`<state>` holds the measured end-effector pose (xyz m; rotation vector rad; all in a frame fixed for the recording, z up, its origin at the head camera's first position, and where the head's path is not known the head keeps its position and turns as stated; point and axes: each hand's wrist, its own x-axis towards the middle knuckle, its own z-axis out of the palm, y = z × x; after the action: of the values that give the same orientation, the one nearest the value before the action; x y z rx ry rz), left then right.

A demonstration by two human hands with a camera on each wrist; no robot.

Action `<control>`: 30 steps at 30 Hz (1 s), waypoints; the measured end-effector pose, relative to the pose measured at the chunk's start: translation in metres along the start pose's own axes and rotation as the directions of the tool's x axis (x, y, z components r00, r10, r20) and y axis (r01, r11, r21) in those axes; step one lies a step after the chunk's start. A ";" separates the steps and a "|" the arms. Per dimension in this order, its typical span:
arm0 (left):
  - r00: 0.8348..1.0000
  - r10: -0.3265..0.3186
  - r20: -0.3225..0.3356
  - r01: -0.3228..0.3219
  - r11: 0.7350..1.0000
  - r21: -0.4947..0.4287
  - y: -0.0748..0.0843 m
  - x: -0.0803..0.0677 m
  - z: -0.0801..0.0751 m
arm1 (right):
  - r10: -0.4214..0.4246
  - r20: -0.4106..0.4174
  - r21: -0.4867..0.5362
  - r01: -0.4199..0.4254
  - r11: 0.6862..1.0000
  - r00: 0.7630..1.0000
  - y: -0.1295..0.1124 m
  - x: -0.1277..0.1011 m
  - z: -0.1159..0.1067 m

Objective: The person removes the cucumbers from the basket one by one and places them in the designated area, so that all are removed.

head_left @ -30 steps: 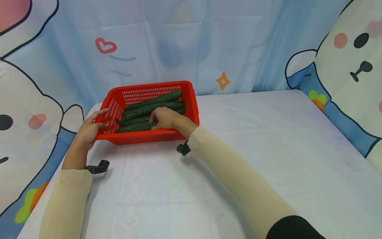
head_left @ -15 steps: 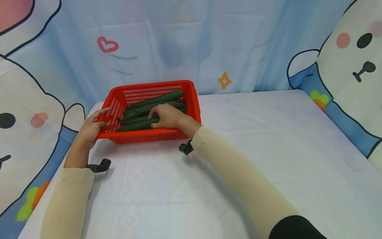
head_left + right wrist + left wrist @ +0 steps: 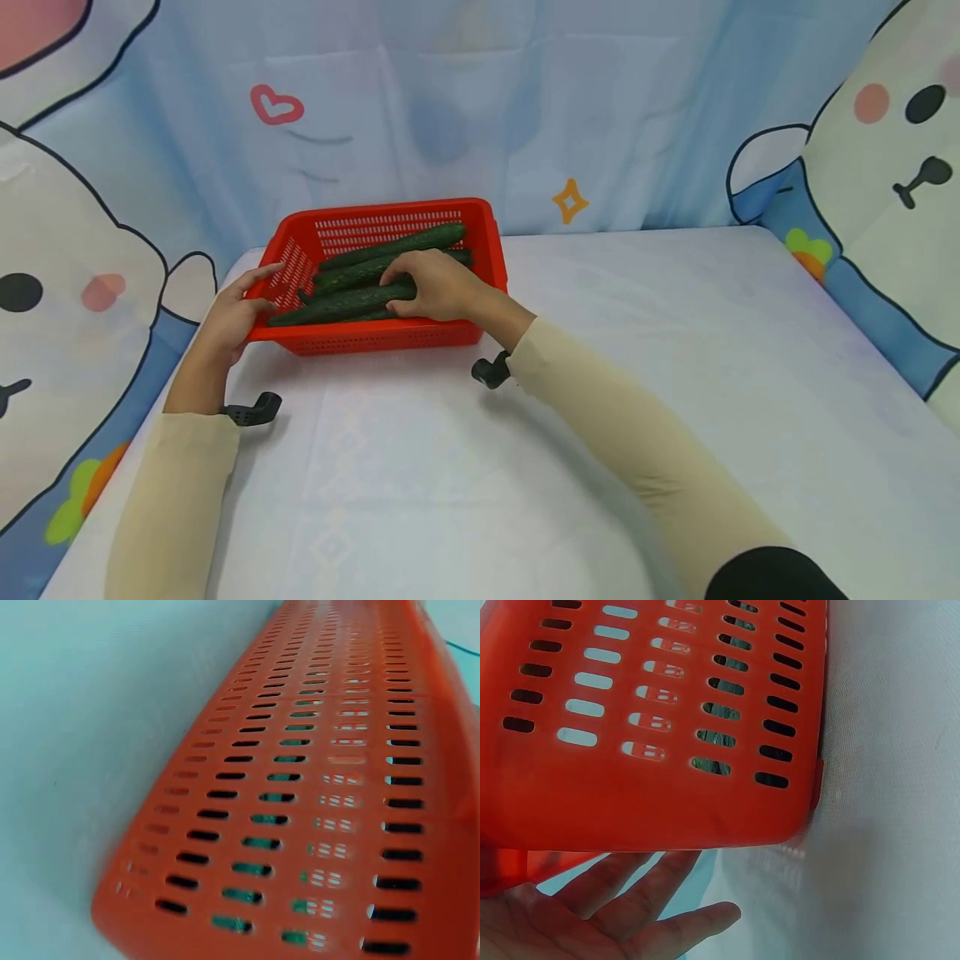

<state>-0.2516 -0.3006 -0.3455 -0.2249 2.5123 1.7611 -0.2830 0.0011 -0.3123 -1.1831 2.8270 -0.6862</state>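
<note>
A red plastic basket (image 3: 375, 337) with slotted walls holds several dark green cucumbers (image 3: 393, 247). My right hand (image 3: 442, 287) reaches over the front rim and pinches the right end of a cucumber (image 3: 337, 305) between thumb and fingers. That cucumber lies over the others, its left tip close to the basket's left front corner. At the left end, my left hand (image 3: 228, 321) grips the basket rim, a finger and the thumb over the edge. More of its fingers (image 3: 649, 892) stretch out outside the basket wall in the left wrist view. The right wrist view shows only the slotted wall, no hand.
A white cloth covers the table (image 3: 420, 467). Behind the basket hangs a blue printed curtain (image 3: 465, 108), and cartoon-printed cloth borders both sides. Black wrist cameras (image 3: 255, 410) sit on both wrists.
The pinched cucumber has come up from among the others and slid left over the front ones. My right hand has risen slightly and shifted right in view. The left hand stays on the rim.
</note>
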 end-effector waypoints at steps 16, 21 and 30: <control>1.000 -0.015 0.023 0.016 0.998 -0.054 -0.001 -0.003 -0.001 | -0.107 -0.223 0.016 0.113 0.993 0.969 0.036 -0.050 -0.056; 0.999 -0.021 0.024 0.022 0.999 -0.046 0.000 -0.003 -0.001 | -0.090 -0.310 0.037 0.106 0.994 0.947 0.064 -0.069 -0.077; 1.000 -0.003 0.014 0.004 0.999 -0.047 0.000 -0.002 0.001 | 0.066 -0.301 -0.012 -0.073 0.997 0.951 0.112 -0.094 -0.104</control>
<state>-0.2498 -0.2999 -0.3451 -0.2188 2.4613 1.8151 -0.3093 0.1751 -0.2777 -1.0565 3.1122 -0.9027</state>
